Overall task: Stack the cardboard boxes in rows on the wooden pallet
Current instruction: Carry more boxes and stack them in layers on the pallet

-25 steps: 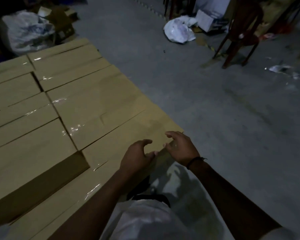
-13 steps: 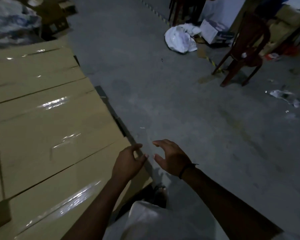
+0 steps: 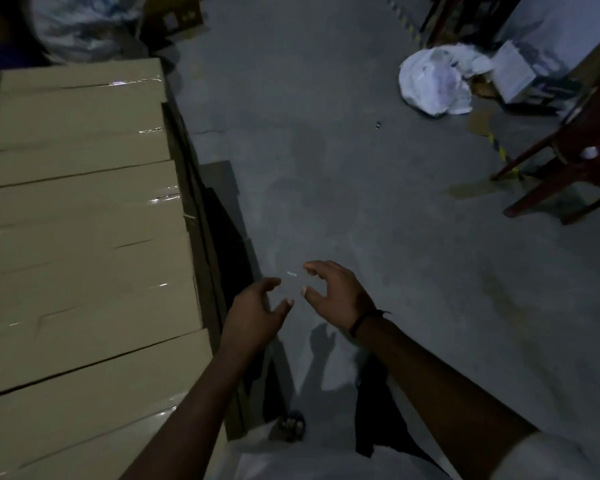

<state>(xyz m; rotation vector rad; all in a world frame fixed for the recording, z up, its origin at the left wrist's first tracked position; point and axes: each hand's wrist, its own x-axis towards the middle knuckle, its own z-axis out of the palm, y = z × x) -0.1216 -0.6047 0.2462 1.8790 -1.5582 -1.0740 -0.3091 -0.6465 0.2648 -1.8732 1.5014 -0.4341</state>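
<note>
Cardboard boxes [image 3: 84, 237]: tan, tape-sealed w/ glossy strips catching light, packed flush in rows at left of view, tops level; approx. 5 taped tops countable along the edge nearest the hands, exact no. unclear in the dim light. 2 hands, left hand [image 3: 253, 306] and right hand [image 3: 336, 292], hover just right of the boxes over the grey floor [image 3: 361, 202], each grip loosely curled, fairly wide, holding nothing; 1 dark band [image 3: 361, 322] on right wrist. Farther out: 1 red-brown chair [image 3: 568, 161], 1 white bag [image 3: 430, 84], 1 pale sack [image 3: 84, 26] behind the boxes.

Dim, murky view; glare streaks on tape, soft blur, bowed edges.
</note>
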